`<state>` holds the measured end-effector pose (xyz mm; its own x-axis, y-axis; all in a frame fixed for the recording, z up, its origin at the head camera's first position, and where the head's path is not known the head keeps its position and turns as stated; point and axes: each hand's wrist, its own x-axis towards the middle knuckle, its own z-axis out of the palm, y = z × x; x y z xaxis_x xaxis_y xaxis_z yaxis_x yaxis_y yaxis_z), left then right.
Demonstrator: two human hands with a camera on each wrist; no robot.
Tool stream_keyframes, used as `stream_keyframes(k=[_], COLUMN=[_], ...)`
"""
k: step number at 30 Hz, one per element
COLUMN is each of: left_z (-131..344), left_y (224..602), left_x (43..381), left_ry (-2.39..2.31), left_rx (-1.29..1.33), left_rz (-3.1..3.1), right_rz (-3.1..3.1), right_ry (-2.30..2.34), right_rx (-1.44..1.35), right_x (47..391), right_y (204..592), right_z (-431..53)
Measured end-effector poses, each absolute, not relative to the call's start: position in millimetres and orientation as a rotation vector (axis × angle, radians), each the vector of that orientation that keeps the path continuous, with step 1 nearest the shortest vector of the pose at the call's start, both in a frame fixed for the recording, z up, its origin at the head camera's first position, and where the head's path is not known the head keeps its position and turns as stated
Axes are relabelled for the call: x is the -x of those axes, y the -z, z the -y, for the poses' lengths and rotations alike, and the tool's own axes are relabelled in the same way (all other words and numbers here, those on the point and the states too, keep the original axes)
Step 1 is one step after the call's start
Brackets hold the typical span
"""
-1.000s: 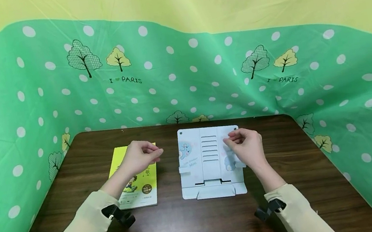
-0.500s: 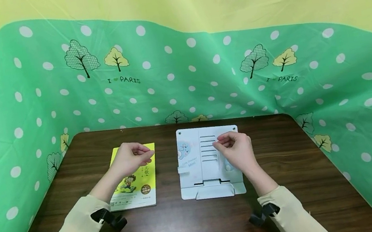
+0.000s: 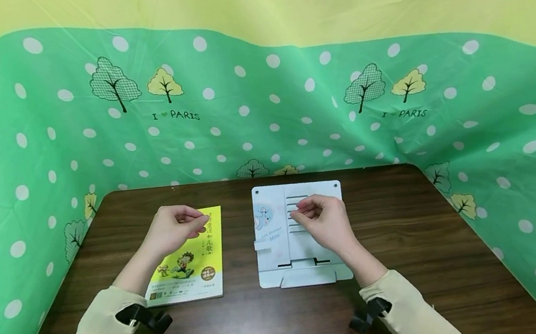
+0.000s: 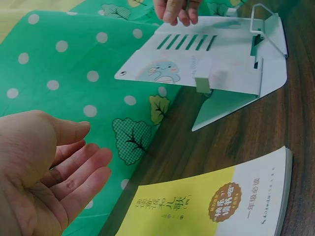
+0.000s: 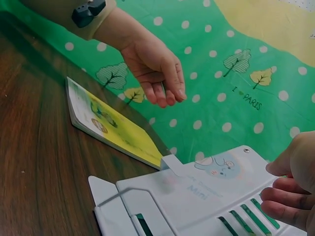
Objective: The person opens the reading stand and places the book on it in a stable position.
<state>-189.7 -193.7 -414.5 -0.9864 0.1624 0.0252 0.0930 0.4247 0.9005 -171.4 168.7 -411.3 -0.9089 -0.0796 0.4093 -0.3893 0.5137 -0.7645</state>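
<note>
My left hand (image 3: 169,234) hovers above a yellow and white book (image 3: 213,270) lying on the table, fingers loosely bent and holding nothing. In the left wrist view its fingers (image 4: 81,172) hang relaxed with the palm showing. Over a white folding book stand (image 3: 276,255) is my right hand (image 3: 327,223), also with nothing in its loosely bent fingers. The stand's panel is tilted, with slots down its middle, a blue cartoon print (image 5: 221,167) and a small side clip (image 4: 202,82). My right hand covers the panel's right part in the head view.
The dark wooden table (image 3: 261,329) carries the book on the left and the stand at its middle. Behind and beside it hangs a green and yellow dotted curtain (image 3: 235,120). Black wrist cameras (image 3: 370,313) sit at both cuffs.
Both hands have moved left, the left hand uncovering more of the book's cover and the right hand passing from the stand's right edge toward its slots. Book and stand stay in place.
</note>
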Motion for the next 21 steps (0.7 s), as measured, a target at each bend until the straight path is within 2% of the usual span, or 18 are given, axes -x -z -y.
stream_keyframes(k=[21], left_z=[234], left_y=[415], left_x=[185], left_ry=[-1.606], left_rx=[-0.060], left_rz=[-2.657], right_rz=[2.460], right_ry=[-1.463], right_rx=[-0.499], right_x=[164], right_y=[413], right_z=[-131])
